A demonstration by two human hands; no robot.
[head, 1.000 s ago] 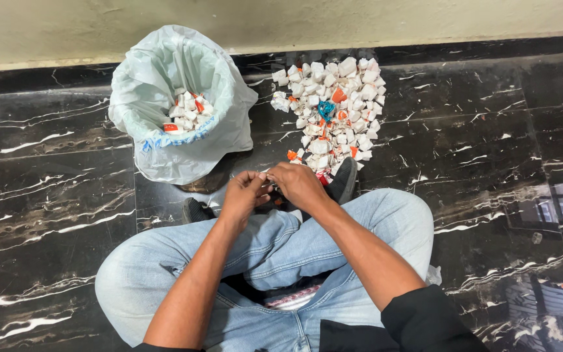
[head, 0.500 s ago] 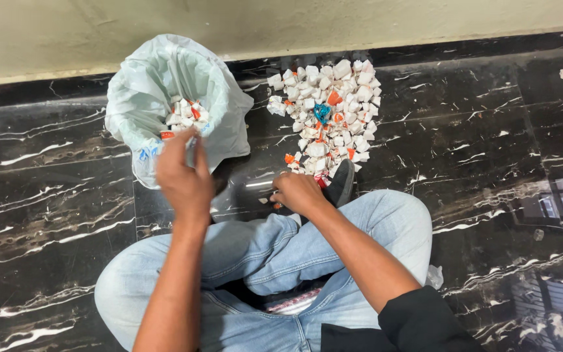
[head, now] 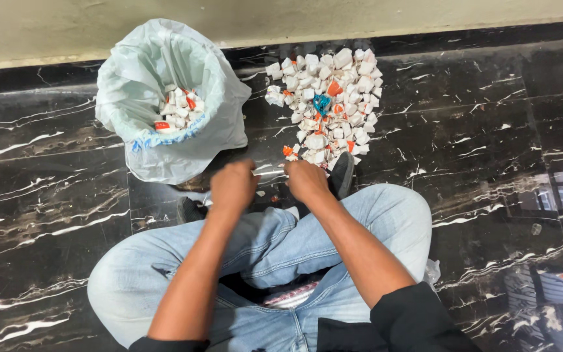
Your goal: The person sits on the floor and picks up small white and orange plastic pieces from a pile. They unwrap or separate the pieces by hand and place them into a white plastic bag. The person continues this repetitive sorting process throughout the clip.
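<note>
Sitting posture: the person is seen cross-legged on the black marble floor with white veins, in pale blue jeans and dark shoes.
Left hand: the left hand is held low in front of the knees, just below the white plastic bag lining a small bin; its fingers are curled under, and whether anything is pinched in them cannot be told.
Right hand: the right hand is placed at the near tip of the heap of small white and orange folded wrappers; its fingers are bent downward onto the lowest pieces, but a grasp cannot be confirmed, since the fingertips are hidden by the knuckles.
Position of the wrappers: most are piled on the floor against the wall skirting, to the right of the bag; a smaller lot is already lying inside the bag.
Other item: one blue crumpled scrap is lodged near the middle of the heap.
Long axis: the heap is drawn out from the wall toward the person, narrowing to a point at the right hand; single pieces are too small for their own direction to be read.
Risk: loose pieces could be scattered across the smooth floor by a sweeping wrist, and the light bag could be tipped by a knock on its rim.
</note>
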